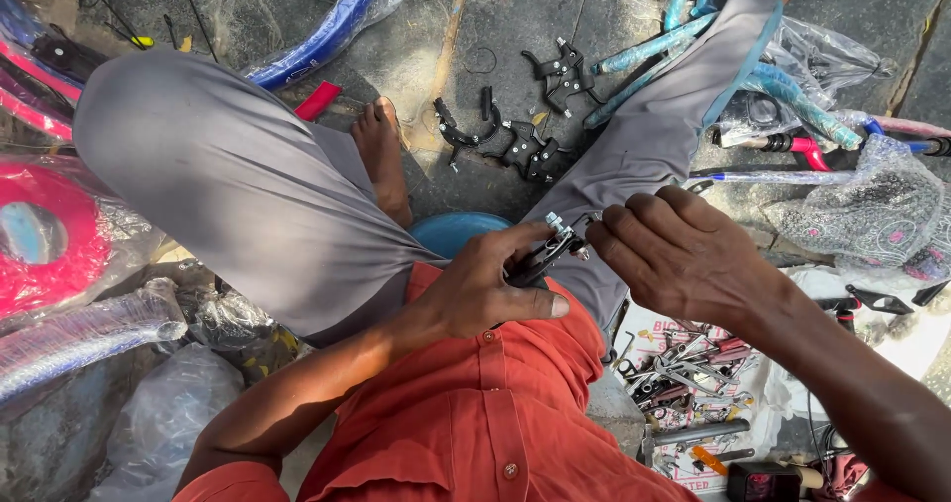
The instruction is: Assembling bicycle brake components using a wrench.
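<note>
the person is sitting on the stone floor w/ legs folded, working over the lap. the left hand is gripping a black brake lever assy, fingers curled round its body and thumb lying flat along the underside. the right hand is pinching at the lever's metal clamp end, fingertips bent in tight; whether a small fastener is sitting between them cannot be told. the part is being held above the grey trouser leg, not touching the floor.

nearby items:
- spare black brake levers are lying on the floor ahead of the knees, just beside the bare foot.
- loose tools and hardware are piled on a printed sheet at the person's right side.
- plastic-wrapped frame tubes are lying at the far right of the floor, a blue wrapped mudguard at the far left.

risks, as judged:
- small clamp hardware is likely to slip from the right-hand pinch; it could be dropping into the lap folds or the floor joints, hard to recover amid the clutter.
- no fixed support is being used, so the lever may be twisting in the left-hand grip if force is applied, pinching a fingertip.
- the bare foot is resting near sharp-edged spare levers; a shift of leg pos. risks a scrape.
</note>
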